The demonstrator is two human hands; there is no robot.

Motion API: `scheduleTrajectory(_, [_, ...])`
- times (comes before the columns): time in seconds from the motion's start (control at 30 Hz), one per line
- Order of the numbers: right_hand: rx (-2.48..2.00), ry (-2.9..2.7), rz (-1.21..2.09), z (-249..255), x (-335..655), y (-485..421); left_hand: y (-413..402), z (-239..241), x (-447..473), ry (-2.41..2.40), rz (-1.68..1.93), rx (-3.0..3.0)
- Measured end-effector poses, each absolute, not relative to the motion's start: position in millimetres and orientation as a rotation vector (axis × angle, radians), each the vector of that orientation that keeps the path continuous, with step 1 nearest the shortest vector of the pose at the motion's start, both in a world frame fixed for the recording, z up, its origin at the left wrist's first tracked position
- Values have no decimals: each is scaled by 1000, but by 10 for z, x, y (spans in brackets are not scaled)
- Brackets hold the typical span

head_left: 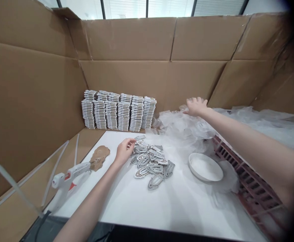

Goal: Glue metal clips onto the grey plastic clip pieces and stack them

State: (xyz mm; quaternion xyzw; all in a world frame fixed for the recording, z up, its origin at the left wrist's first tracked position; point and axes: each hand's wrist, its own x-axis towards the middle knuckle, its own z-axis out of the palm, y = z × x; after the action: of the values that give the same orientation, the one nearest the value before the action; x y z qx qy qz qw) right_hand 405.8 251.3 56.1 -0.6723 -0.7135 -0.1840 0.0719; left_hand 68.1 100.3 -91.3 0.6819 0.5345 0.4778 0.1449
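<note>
My left hand (124,151) is at the left edge of a loose pile of flat grey and white pieces (155,158) with pointed ends and cut-out middles. Its fingers are loosely bent and apart, and I see nothing held in them. Farther back on the right, my right hand (196,106) reaches over a heap of thin clear plastic bags (187,124). The palm faces down and the fingers are spread. Nothing shows in its grasp, and its fingertips are partly lost against the plastic.
Tall stacks of similar pieces (118,112) stand by the cardboard wall (129,43). A white glue gun (71,173) rests at left, its nozzle by a brown glue-spotted scrap (100,157). At right are a white dish (205,167) and a pinkish plastic crate (252,181).
</note>
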Motion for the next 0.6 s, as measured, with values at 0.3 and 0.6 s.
scheduleTrajectory(0.3, [-1602, -2759, -281, 494, 3473, 1244, 1078, -1117, 697, 1705, 875, 2440])
scheduleTrajectory(0.6, [-1549, -2773, 290, -811, 3030, 229, 1102, -1132, 668, 1730, 986, 2397])
